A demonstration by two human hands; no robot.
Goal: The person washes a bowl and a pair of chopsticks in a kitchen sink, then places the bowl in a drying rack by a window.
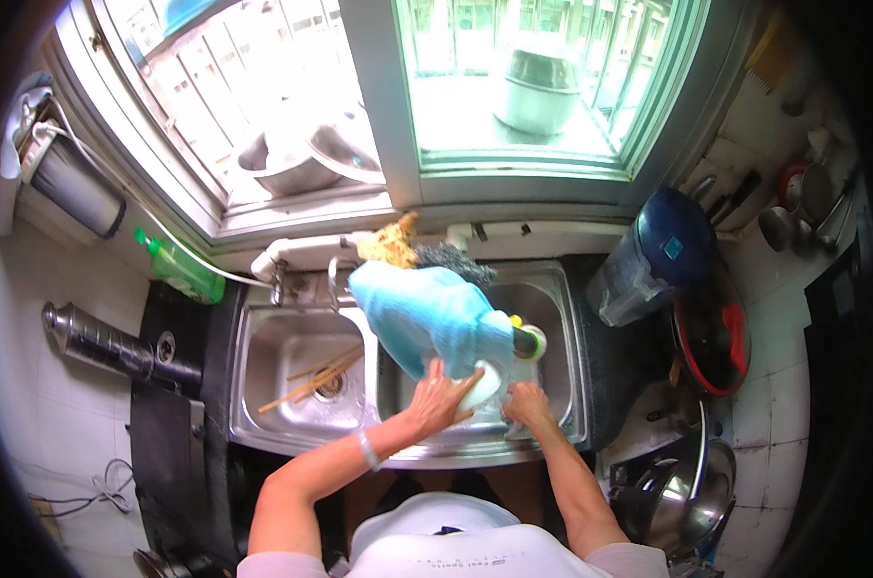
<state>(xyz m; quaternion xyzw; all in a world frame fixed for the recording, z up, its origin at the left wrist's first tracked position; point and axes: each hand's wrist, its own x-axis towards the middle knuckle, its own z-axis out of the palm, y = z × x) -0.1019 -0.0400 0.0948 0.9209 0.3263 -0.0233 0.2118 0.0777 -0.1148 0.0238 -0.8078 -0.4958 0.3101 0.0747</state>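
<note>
My left hand point(436, 401) is shut on a white bowl point(484, 386), tilted over the right basin of a steel double sink point(400, 456). To its right, my right hand point(529, 404) is curled over the same basin, with something greyish at its fingertips that I cannot make out. A light blue cloth point(436, 311) drapes across the sink's middle from the faucet area, just beyond my hands. By the cloth's right end sits a round green and white item point(530, 342) with a yellow part. Several wooden chopsticks point(314, 379) lie in the left basin near its drain.
A green bottle point(191, 271) stands left of the faucet point(337, 278). Orange netting point(389, 242) and a dark mesh scrubber point(454, 261) are behind the cloth. At right are a blue-lidded container point(668, 238), a red-rimmed pan lid point(711, 339) and a steel pan point(697, 498).
</note>
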